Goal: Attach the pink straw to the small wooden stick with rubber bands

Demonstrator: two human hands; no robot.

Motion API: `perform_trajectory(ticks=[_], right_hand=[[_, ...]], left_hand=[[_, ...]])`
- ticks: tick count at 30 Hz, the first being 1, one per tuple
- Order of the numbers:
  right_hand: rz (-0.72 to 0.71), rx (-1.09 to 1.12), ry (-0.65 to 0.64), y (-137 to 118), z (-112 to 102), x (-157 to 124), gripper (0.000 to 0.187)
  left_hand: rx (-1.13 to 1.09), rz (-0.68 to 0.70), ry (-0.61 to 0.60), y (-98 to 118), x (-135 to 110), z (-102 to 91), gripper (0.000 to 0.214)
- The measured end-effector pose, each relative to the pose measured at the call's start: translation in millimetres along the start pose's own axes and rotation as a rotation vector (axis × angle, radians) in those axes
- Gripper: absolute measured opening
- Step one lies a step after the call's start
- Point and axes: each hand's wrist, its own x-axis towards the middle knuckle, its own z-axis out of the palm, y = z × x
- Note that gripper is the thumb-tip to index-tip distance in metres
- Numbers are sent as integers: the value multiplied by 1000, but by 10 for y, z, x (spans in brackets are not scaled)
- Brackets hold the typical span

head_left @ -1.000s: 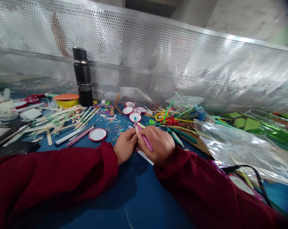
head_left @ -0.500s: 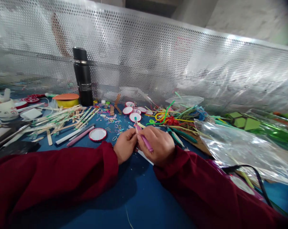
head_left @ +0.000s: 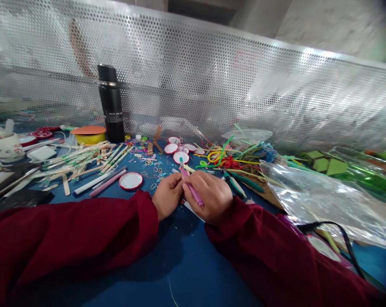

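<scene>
My right hand (head_left: 208, 194) is closed around a slim pink stick (head_left: 194, 192), which slants up and away to a teal tip. Its exact kind is not clear. Against it, my left hand (head_left: 167, 194) has thumb and fingers pinched together; what they hold is hidden. Under the hands, a white strip (head_left: 193, 209) shows in part. Just beyond the teal tip lies a white jar lid with a red rim (head_left: 181, 157). A similar lid (head_left: 130, 181) rests left of my left hand, beside a pink tube (head_left: 108, 183) and a white tube (head_left: 90, 184).
A black bottle (head_left: 112, 106) stands before the perforated metal screen (head_left: 193, 81). Craft sticks (head_left: 80, 160) are heaped at left, near a cup (head_left: 7, 147) and a ribbon spool (head_left: 89, 135). To the right lie tangled pipe cleaners (head_left: 240, 155), pliers (head_left: 233, 184) and a clear plastic bag (head_left: 320, 200).
The pink stick has shifted very slightly left and toward me within my right hand's grip. Otherwise both hands stay in nearly the same place.
</scene>
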Motion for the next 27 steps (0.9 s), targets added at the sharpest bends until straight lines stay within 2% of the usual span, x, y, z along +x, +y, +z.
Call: perform_trajectory(ticks=[14, 18, 23, 27], right_hand=[[35, -26, -2, 4, -7, 2, 13], [8, -25, -8, -1, -10, 5, 13], [49, -34, -6, 2, -17, 14, 15], [8, -39, 0, -1, -11, 11, 14]], left_hand=[[29, -23, 0, 4, -8, 5, 21], [2, -2, -4, 9, -5, 2, 22], [29, -32, -8, 13, -7, 1, 22], [23, -6, -8, -8, -5, -3, 21]])
